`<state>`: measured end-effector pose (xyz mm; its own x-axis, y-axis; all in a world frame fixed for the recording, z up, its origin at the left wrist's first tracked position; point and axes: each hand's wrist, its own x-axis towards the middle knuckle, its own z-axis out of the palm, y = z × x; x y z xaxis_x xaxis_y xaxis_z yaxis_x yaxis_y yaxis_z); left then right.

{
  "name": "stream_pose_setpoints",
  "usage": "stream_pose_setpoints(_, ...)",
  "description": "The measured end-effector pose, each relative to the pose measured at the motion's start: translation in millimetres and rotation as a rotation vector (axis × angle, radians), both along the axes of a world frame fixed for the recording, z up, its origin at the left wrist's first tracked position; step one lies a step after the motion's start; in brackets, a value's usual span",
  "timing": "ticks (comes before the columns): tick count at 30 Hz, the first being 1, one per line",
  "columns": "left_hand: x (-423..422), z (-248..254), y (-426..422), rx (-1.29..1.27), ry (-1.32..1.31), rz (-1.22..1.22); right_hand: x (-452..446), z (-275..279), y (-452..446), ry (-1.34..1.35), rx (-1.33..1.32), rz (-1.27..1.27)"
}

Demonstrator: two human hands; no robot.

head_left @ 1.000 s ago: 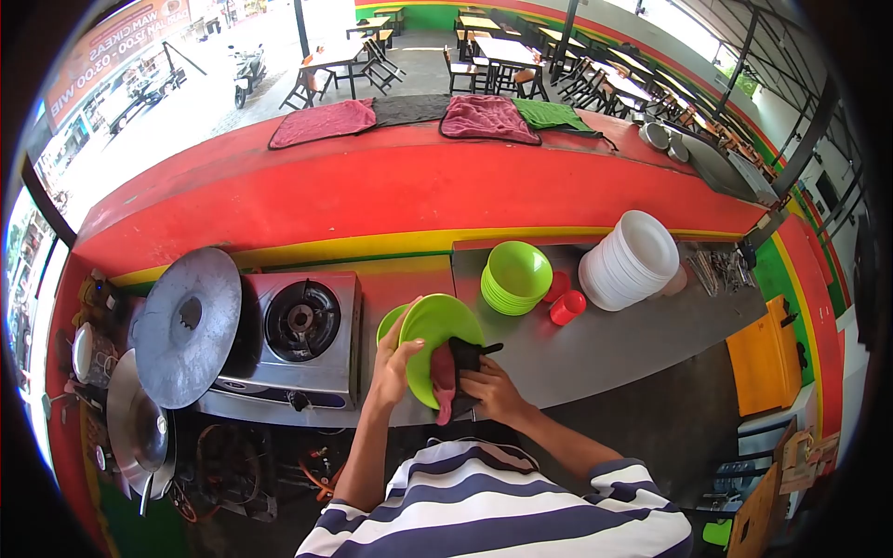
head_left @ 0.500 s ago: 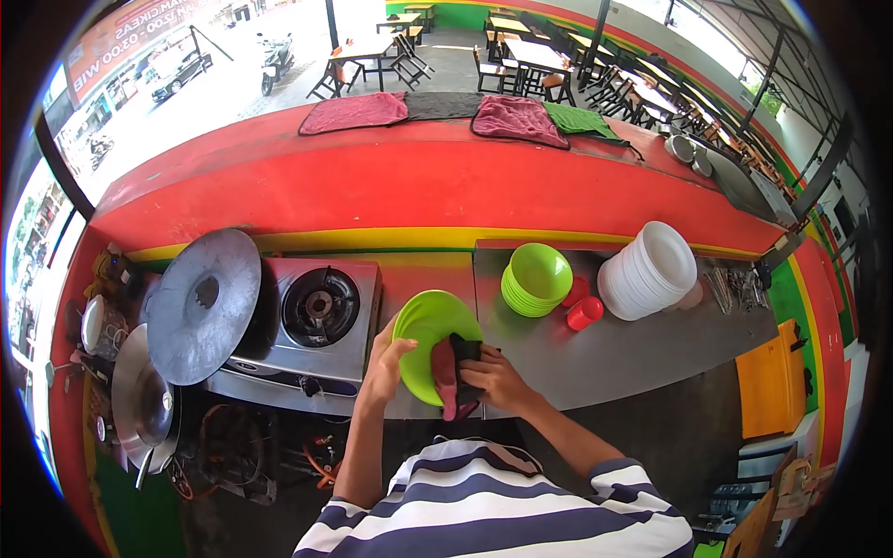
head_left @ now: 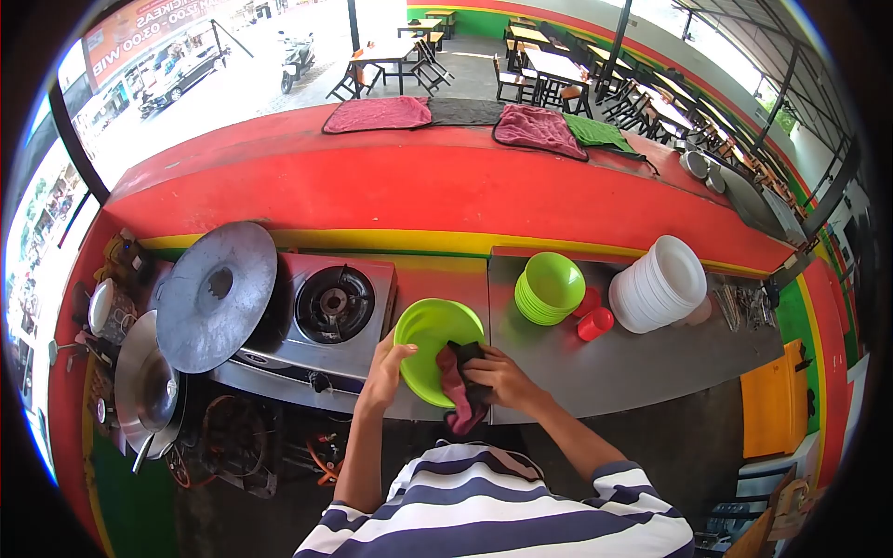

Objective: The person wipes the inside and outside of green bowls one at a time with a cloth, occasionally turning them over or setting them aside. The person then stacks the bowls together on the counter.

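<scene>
A lime-green bowl (head_left: 423, 327) is held in front of my body, its inside tilted up toward me. My left hand (head_left: 385, 374) grips its left rim, thumb over the edge and the other fingers behind. Bunched in my right hand (head_left: 500, 378) is a dark and maroon cloth (head_left: 453, 381), pressed against the right inner side of the bowl; its maroon end hangs below the rim. Right of the bowl, on the metal counter, stand a stack of matching green bowls (head_left: 551, 286) and a red cup (head_left: 595, 324).
A stack of white bowls (head_left: 659, 284) stands farther right, near some cutlery (head_left: 744, 307). On the left are a gas stove (head_left: 334, 302), a large wok (head_left: 216, 298) and a metal pan (head_left: 147, 383). Cloths (head_left: 539, 130) lie along the red ledge (head_left: 446, 191).
The bowl has turned so that more of its inside faces me. The cloth has shifted slightly against its right side, with its maroon end hanging lower. The whole view has swung a little left.
</scene>
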<state>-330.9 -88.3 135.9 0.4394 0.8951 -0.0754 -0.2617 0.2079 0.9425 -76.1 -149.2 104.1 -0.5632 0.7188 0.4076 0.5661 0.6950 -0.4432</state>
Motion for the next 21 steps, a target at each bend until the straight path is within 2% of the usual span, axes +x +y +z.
stream_pose_setpoints(3,14.0,8.5,-7.1,0.014,0.036,0.075,-1.9,18.7,1.5,-0.095,-0.025,0.0)
stream_pose_setpoints(5,30.4,-2.5,-16.1,0.1,0.097,0.187,-16.2,17.4,-4.4,-0.026,-0.078,-0.06)
stream_pose_setpoints(9,28.3,-13.2,-19.6,-0.179,-0.148,0.081,-44.2,9.9,-23.1,0.089,-0.069,-0.127)
stream_pose_setpoints(12,11.1,-9.1,-18.0,0.106,0.044,0.094,-29.1,15.7,-17.3,0.112,-0.035,0.004)
stream_pose_setpoints(14,-3.2,7.2,-10.7,-0.106,0.029,0.012,-17.5,18.5,-14.1,0.079,-0.012,0.04)
stream_pose_setpoints(16,0.1,-4.4,-5.4,-0.056,0.083,0.054,-10.0,17.4,-8.8,0.04,-0.005,0.025)
stream_pose_setpoints(19,7.1,1.0,-8.5,-0.105,0.035,0.131,-5.8,27.6,-7.1,0.132,-0.09,0.065)
stream_pose_setpoints(20,8.9,4.5,-10.4,-0.144,-0.002,0.156,-4.5,30.0,-7.6,0.264,-0.132,0.058)
stream_pose_setpoints(21,4.6,5.0,-9.0,-0.112,0.118,0.051,-4.0,31.3,-9.3,0.4,-0.173,0.05)
